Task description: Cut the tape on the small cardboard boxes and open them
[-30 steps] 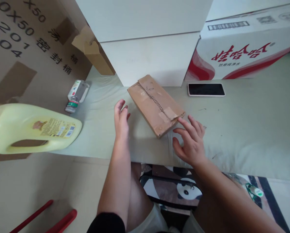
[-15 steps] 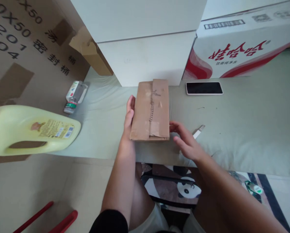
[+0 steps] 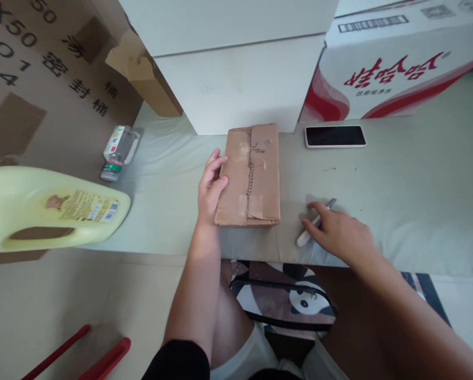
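A small brown cardboard box [image 3: 264,182] with taped top flaps rests on the pale green cloth surface. My left hand [image 3: 211,184] is beside its left side, fingers spread, with the thumb and a fingertip touching the box's edge. To the right of the box lies a utility knife [image 3: 303,238] with a white handle, its blade pointing away and to the right. Over it hovers or rests my right hand [image 3: 335,229], thumb and index finger apart on the near side and top of the handle. Part of the knife is hidden under the fingers.
A phone [image 3: 335,136] lies behind the knife, before a white and red carton [image 3: 395,79]. White boxes [image 3: 240,84] stand behind the cardboard box. On the left are a clear bottle [image 3: 120,150], a yellow jug [image 3: 62,208] and a large carton [image 3: 58,105].
My right hand has left the box's right side and moved right to the utility knife. My left hand's fingers have spread a little at the box's edge. The view has shifted slightly.
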Demonstrator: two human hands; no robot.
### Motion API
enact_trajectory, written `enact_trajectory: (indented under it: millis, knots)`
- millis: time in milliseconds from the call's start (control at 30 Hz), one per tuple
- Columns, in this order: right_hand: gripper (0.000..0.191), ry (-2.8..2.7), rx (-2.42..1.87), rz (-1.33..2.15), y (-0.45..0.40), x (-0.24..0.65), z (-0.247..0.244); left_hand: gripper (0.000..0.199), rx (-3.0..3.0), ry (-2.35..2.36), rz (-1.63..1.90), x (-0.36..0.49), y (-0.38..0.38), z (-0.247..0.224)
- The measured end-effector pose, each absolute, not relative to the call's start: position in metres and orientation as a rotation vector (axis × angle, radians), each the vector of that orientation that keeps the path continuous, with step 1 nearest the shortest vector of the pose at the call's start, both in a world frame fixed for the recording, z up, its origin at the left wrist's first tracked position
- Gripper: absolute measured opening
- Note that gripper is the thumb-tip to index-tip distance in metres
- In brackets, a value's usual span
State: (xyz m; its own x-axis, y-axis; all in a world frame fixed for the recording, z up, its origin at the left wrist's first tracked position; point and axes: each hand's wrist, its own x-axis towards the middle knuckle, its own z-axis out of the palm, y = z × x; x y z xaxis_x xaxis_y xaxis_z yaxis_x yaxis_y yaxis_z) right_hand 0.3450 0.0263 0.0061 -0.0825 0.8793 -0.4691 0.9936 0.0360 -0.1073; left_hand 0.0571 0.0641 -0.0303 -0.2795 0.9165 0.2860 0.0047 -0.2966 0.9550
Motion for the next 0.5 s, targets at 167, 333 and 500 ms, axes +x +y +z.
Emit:
enact_trajectory:
  millis: [167,333,500]
  knots:
    - [0.048,1.992,1.947,-0.593,0.022,0.345,0.010,0.045,1.354,1.289,1.663,0.070,0.058,-0.025]
    - [0.040,2.052,1.948,-0.585,0.021,0.348,0.005,0.045,1.576,1.367,1.683,0.100,0.035,-0.028]
    - [0.031,2.301,2.317,-1.286,0.025,0.367,-0.004,0.040,1.695,1.324,1.785,0.116,0.022,-0.039]
